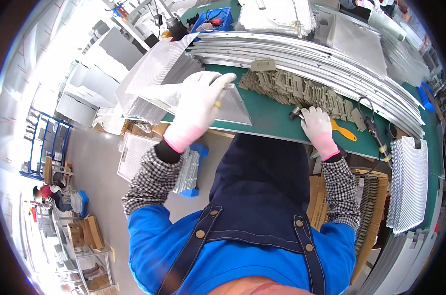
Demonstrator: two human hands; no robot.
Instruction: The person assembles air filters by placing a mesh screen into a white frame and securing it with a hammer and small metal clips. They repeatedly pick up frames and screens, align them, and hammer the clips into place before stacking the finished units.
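Observation:
My left hand (pixel 196 108), in a white glove with a pink cuff, is closed on the edge of a mesh panel (pixel 233 109) with a thin metal frame. That panel stands tilted at the front left of the green workbench (pixel 269 120). My right hand (pixel 319 127), also gloved, rests at the front edge with its fingers curled round a small hammer (pixel 295 113). Only the dark and silver head shows clearly; the palm hides most of the handle. Just right of this hand lies an orange-handled tool (pixel 345 131). Beyond it is a long pile of grey-beige clips (pixel 301 88).
Long metal strips (pixel 301 51) run across the bench behind the clips. Mesh panels (pixel 159 69) are stacked at the left, and more (pixel 409 184) stand at the right. A corded power screwdriver (pixel 375 132) lies at the right. A blue bin (pixel 213 20) sits at the back.

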